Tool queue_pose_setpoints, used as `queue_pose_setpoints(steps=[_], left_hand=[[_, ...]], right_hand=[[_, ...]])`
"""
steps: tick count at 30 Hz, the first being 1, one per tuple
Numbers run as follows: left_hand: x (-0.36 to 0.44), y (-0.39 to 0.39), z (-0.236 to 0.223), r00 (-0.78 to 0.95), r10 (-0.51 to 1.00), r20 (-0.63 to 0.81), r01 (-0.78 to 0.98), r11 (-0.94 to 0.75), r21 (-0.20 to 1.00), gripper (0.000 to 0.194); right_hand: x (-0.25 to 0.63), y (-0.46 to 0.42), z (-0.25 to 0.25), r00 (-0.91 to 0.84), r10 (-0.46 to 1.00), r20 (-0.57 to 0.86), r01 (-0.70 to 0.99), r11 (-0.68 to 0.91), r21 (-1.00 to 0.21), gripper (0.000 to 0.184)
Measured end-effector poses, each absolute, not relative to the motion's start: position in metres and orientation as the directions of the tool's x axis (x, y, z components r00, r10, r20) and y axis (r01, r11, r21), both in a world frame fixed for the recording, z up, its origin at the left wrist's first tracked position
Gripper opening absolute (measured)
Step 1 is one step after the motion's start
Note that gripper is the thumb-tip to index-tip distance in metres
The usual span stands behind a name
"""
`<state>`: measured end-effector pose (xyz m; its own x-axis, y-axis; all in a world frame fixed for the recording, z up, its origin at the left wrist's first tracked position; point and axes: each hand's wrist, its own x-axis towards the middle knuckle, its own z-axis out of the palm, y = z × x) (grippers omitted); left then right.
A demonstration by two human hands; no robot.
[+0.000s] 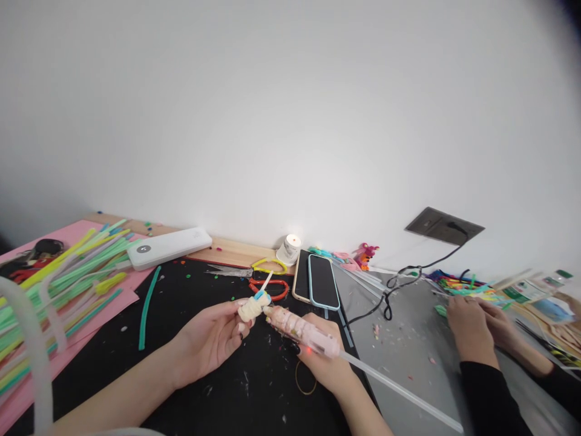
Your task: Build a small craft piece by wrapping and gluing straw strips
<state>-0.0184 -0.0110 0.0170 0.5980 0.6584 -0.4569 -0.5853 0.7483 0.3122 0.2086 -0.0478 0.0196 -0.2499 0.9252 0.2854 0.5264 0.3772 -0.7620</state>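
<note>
Glue gun (308, 333) nozzle at the cream fuzzy piece (249, 310), both held above the black mat (181, 315).
Left hand (211, 339) pinches the piece in its fingertips; right hand (324, 351) is wrapped round the gun. Mat's right edge runs under the right forearm, grey table (399, 387) beyond; far side bounded by scissors (267, 283) and blue-edged phone (324, 281). Room: mat surface between green stem (149, 309) and left hand, and between both forearms. Piece's blue end and thin white stem (269, 281) point up-right, away from the wearer. Gun's long axis slants upper left to lower right, glue stick (403, 390) trailing out the back. Can't tell if nozzle touches.
</note>
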Motion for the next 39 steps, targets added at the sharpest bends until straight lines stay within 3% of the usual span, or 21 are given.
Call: queue_pose_setpoints(steps=[8, 17, 20, 24, 29, 34, 39], left_hand=[[-0.020, -0.013, 0.019, 0.641, 0.670, -0.375, -0.580, 0.742, 0.336, 0.009], [-0.024, -0.013, 0.020, 0.605, 0.722, -0.334, -0.622, 0.691, 0.368, 0.006], [-0.024, -0.011, 0.021, 0.527, 0.775, -0.349, -0.639, 0.632, 0.438, 0.007], [-0.021, -0.010, 0.023, 0.439, 0.834, -0.336, -0.573, 0.547, 0.610, 0.011], [-0.018, -0.009, 0.021, 0.368, 0.894, -0.255, -0.475, 0.417, 0.775, 0.016], [-0.017, -0.010, 0.019, 0.301, 0.932, -0.201, -0.357, 0.305, 0.883, 0.024], [-0.014, -0.011, 0.019, 0.271, 0.945, -0.181, -0.280, 0.257, 0.925, 0.024]], right_hand=[[0.208, -0.051, 0.016, -0.237, 0.927, 0.291, 0.483, 0.372, -0.793, 0.015], [0.211, -0.048, 0.022, -0.193, 0.917, 0.348, 0.549, 0.395, -0.737, 0.009], [0.216, -0.044, 0.027, -0.064, 0.941, 0.333, 0.650, 0.293, -0.702, 0.001], [0.232, -0.037, 0.035, 0.105, 0.938, 0.329, 0.779, 0.128, -0.614, 0.012], [0.264, -0.033, 0.042, 0.246, 0.927, 0.283, 0.908, -0.117, -0.403, 0.021], [0.300, -0.034, 0.045, 0.331, 0.925, 0.186, 0.897, -0.246, -0.368, 0.034], [0.320, -0.036, 0.046, 0.532, 0.846, 0.037, 0.832, -0.514, -0.208, 0.038]])
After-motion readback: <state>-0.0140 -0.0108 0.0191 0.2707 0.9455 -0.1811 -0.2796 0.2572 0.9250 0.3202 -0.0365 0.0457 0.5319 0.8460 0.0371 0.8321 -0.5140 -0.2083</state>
